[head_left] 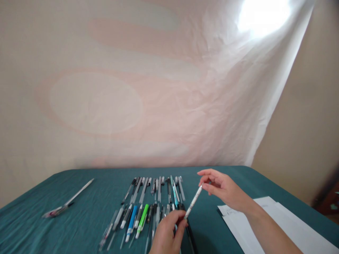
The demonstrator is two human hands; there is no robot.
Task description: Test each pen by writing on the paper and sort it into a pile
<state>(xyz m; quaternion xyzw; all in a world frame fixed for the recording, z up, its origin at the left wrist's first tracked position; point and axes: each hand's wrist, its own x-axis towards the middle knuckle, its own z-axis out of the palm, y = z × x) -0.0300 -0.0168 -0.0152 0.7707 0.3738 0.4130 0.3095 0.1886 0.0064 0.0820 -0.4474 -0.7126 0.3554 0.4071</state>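
A white pen (pixel 193 201) is held slanted above the green cloth between both hands. My left hand (pixel 168 234), low in the middle, pinches its lower end. My right hand (pixel 224 188) pinches its upper end with thumb and fingers, the other fingers curled loosely. Just left of the hands lie several pens (pixel 148 204) in two rows, among them a green one (pixel 143 216) and a blue one (pixel 131 218).
The table is covered by a teal cloth (pixel 92 197). Two pens (pixel 67 204) lie apart at the left. White paper sheets (pixel 286 222) rest at the right under my right forearm. A pale wrinkled sheet (pixel 148 91) hangs behind the table.
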